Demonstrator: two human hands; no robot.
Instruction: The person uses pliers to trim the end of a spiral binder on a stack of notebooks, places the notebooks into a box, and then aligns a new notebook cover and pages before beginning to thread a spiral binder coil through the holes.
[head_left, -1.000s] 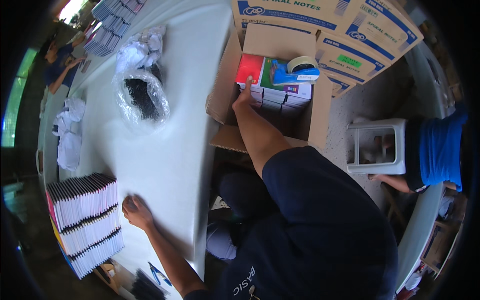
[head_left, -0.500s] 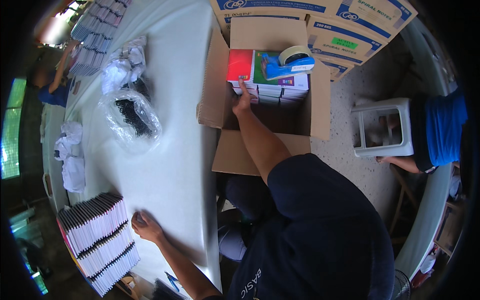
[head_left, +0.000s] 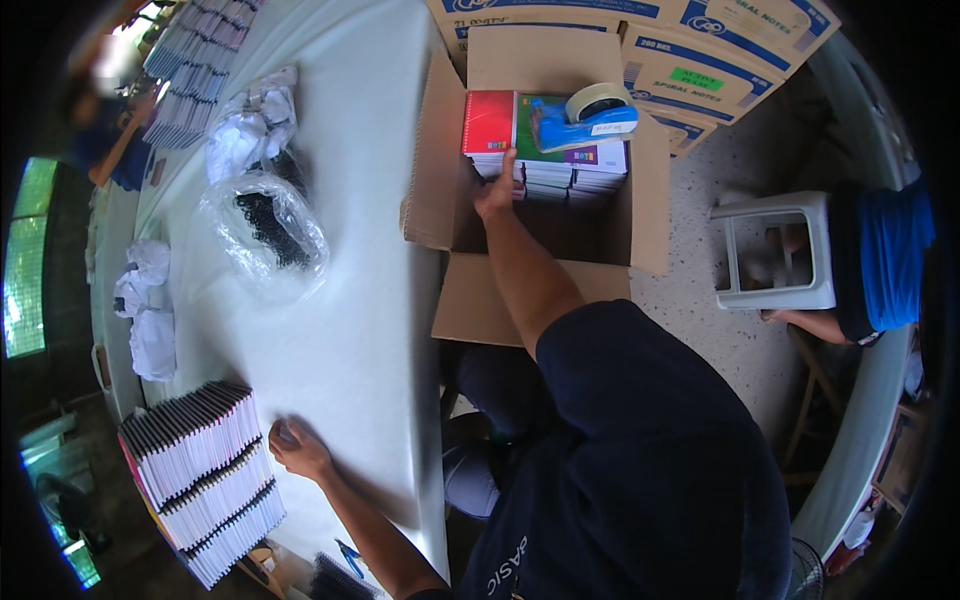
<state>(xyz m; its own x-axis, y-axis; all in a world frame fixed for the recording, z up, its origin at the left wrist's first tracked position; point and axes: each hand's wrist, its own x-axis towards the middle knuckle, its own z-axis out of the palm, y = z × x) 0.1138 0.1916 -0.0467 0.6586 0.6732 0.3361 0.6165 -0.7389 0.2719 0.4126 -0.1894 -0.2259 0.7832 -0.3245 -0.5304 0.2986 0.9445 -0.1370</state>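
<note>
Inside an open cardboard box (head_left: 425, 200) stand rows of spiral notebooks (head_left: 488, 120) with red, green and purple covers facing up. My right hand (head_left: 497, 192) reaches in against the near side of these rows. Its index finger is stretched over the edge where red meets green; the other fingers are partly hidden. A blue tape dispenser (head_left: 590, 125) with a roll of tape (head_left: 598, 100) lies on top of the notebooks. On the white-covered table, my left hand (head_left: 298, 450) rests with fingers curled in, nothing visible in them. It is beside several stacked rows of notebooks (head_left: 205, 475).
A clear plastic bag of black coils (head_left: 268, 232) and crumpled white plastic (head_left: 245, 130) lie on the table (head_left: 350, 290). Sealed cartons (head_left: 690, 70) stand behind the box. At right, a person (head_left: 885, 260) is beside a white stool (head_left: 775, 250). Another person (head_left: 115, 150) is at far left.
My right hand has shifted right along the notebooks, from the red cover to the red-green edge. My left hand stays in place. The whole view has shifted slightly.
</note>
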